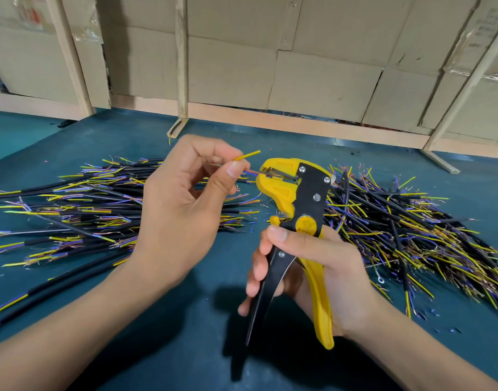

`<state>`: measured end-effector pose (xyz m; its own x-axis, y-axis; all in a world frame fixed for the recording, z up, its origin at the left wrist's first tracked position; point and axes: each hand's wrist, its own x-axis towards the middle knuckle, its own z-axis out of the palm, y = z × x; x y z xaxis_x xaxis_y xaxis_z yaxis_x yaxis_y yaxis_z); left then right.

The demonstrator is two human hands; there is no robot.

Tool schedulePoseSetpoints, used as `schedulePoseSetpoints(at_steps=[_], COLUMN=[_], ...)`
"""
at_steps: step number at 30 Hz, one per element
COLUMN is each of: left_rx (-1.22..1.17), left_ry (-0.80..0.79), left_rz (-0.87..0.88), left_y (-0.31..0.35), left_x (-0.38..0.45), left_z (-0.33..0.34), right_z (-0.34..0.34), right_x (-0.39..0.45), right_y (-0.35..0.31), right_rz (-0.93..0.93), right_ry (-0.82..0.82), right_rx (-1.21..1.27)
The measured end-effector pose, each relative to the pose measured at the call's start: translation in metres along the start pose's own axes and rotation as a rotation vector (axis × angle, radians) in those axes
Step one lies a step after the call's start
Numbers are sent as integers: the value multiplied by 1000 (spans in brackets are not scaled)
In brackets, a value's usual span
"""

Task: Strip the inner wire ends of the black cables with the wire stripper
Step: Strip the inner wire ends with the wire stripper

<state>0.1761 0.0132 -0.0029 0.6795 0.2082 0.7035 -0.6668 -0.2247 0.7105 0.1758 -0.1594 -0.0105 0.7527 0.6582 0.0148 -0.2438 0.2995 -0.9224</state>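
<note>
A thin wire end point(253, 172) is fed into the yellow head of the wire stripper point(291, 193), pinched just left of it by the left hand point(185, 198), while a yellow wire point(247, 155) is bent up clear of the head. The stripper's handles are gripped by the right hand point(312, 266); by judgement, only that one wire should sit squarely in the jaws before a firm squeeze. No container is seen: cables lie loose in a left pile point(81, 204) and a right pile point(405, 221) either side of the stripper.
</note>
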Motion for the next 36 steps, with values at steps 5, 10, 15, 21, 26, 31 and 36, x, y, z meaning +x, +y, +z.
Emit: schedulePoseSetpoints(at_steps=[5,10,15,21,26,31,36], left_rx=[60,148,163,127,256,379,700], left_ry=[-21,-36,-58,-177,-13,-453,-751], left_rz=[22,65,99,189,83,266,136], left_y=[0,0,-1,-5,-2,29,9], left_x=[1,2,3,3,16,77,120], left_z=[-2,-7,-10,-14,-9,46,42], right_z=[0,0,0,-3,-12,-13,-13], right_x=[-2,-2,-2,1,11,13,9], right_y=[-3,-4,-2,3,3,9,7], right_rz=[-28,-34,-25,28,16,129,110], right_ry=[-13,-4,25,28,173,199,199], right_rx=[-4,-22,-22,88,392,408,455])
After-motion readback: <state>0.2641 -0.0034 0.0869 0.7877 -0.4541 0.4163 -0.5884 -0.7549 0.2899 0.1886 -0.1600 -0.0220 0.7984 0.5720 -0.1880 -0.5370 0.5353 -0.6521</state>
